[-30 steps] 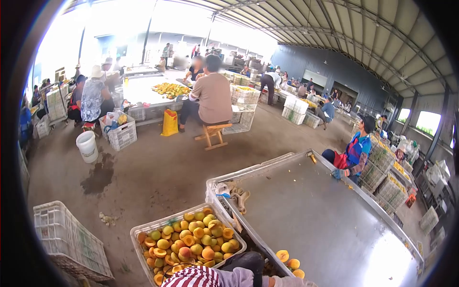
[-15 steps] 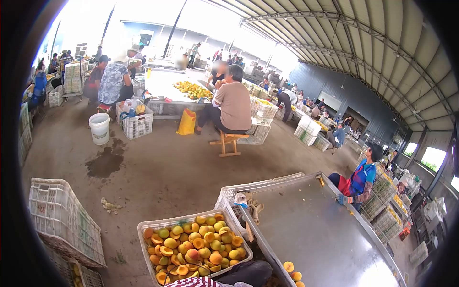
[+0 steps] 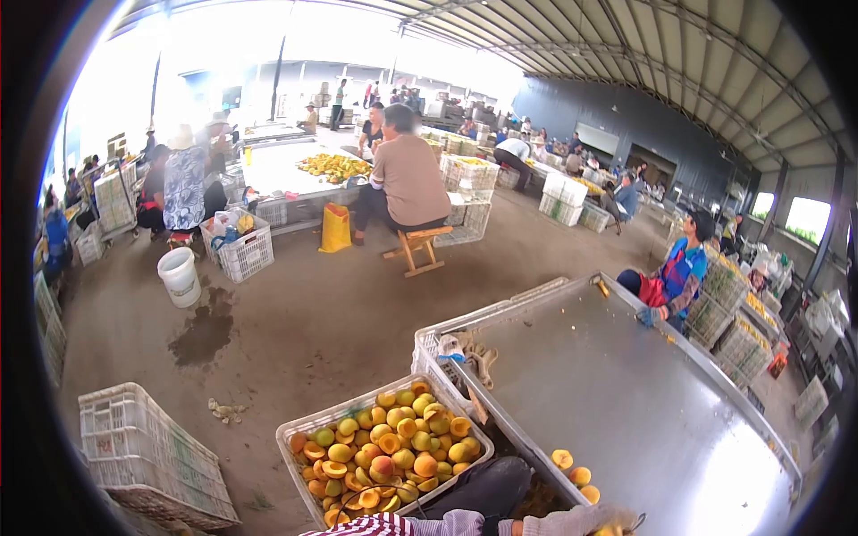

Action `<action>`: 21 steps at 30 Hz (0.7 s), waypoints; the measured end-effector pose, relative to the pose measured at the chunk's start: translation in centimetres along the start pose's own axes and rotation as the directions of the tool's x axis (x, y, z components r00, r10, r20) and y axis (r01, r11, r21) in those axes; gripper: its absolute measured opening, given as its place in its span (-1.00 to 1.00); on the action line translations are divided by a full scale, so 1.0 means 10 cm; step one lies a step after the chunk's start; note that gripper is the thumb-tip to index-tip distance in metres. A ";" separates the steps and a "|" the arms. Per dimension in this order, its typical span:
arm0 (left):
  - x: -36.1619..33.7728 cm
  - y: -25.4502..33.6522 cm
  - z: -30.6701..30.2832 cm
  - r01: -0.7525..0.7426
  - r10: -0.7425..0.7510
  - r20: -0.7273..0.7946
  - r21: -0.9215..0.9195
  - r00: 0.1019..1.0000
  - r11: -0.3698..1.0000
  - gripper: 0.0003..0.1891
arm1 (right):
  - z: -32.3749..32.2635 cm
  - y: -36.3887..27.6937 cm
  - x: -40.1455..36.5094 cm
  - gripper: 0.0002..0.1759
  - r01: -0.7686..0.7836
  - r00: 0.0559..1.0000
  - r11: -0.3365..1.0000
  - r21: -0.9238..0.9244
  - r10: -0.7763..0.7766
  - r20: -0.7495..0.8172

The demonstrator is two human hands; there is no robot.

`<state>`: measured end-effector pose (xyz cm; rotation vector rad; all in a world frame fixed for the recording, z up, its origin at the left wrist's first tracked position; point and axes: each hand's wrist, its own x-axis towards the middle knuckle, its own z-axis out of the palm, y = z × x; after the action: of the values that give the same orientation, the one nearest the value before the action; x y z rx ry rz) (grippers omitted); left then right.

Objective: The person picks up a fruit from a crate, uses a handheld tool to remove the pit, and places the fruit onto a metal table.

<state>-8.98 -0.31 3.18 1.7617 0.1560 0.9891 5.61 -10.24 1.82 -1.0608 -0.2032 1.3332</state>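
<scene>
My left hand [image 3: 576, 520], in a grey knitted glove, comes in at the bottom edge over the near corner of the metal-topped table. Its blurred fingers curl over a yellow peach [image 3: 611, 530], mostly cut off by the frame. A small dark metal loop [image 3: 638, 521] shows just beyond the fingertips; what holds it is hidden. Several peach pieces [image 3: 579, 476] lie on the table close by. My right hand is out of view. To the left, a white plastic crate [image 3: 290, 435] holds many yellow-orange peaches, some whole and some halved, beside my dark-clad knee.
A co-worker [image 3: 684, 272] in a blue vest sits across the metal table [image 3: 617, 375]. Cloth gloves [image 3: 478, 360] lie at its left corner. An overturned-looking white crate [image 3: 152, 451] stands at left. Farther off are a white bucket [image 3: 180, 279], a yellow bag [image 3: 335, 229] and a seated person [image 3: 409, 179].
My gloved left hand has come into view at the bottom over the table corner, with a peach at its fingers. The camera view has tilted and shifted; the crate appears farther right.
</scene>
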 end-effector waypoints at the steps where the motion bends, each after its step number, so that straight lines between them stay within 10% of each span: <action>1: -0.02 -0.02 0.02 0.081 -0.083 -0.023 -0.095 0.996 0.992 -0.25 | 0.06 -0.01 -0.03 -0.51 0.048 0.999 0.999 -0.017 -0.049 -0.010; 2: 0.19 0.44 -0.11 0.573 -0.636 0.164 -0.637 0.754 0.516 -0.21 | 0.15 -0.03 -0.07 -0.51 0.094 0.995 0.995 -0.035 -0.095 -0.022; 4: -0.01 0.12 0.18 0.127 -0.200 -0.122 -0.446 0.972 0.886 -0.41 | 0.30 -0.06 -0.11 -0.53 0.229 0.968 0.952 -0.204 -0.245 -0.054; 8: 0.01 -0.27 0.16 0.399 -0.438 0.007 -0.428 0.899 0.811 -0.44 | 0.18 -0.11 0.13 -0.68 0.331 0.939 0.871 -0.363 -0.341 0.037; 11: -0.03 -0.49 0.15 0.267 -0.476 -0.202 -0.616 0.856 0.741 -0.55 | 0.24 -0.09 0.01 -0.58 0.237 0.954 0.860 -0.451 -0.294 -0.061; 21: 0.12 -0.34 0.02 0.297 -0.553 -0.110 -0.748 0.826 0.593 -0.31 | 0.24 -0.14 -0.11 -0.65 0.289 0.945 0.426 -0.858 -0.272 0.183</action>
<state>-6.90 1.62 0.94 0.7631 0.3551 0.8126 4.66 -9.78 4.66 -1.7832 -1.1527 0.8706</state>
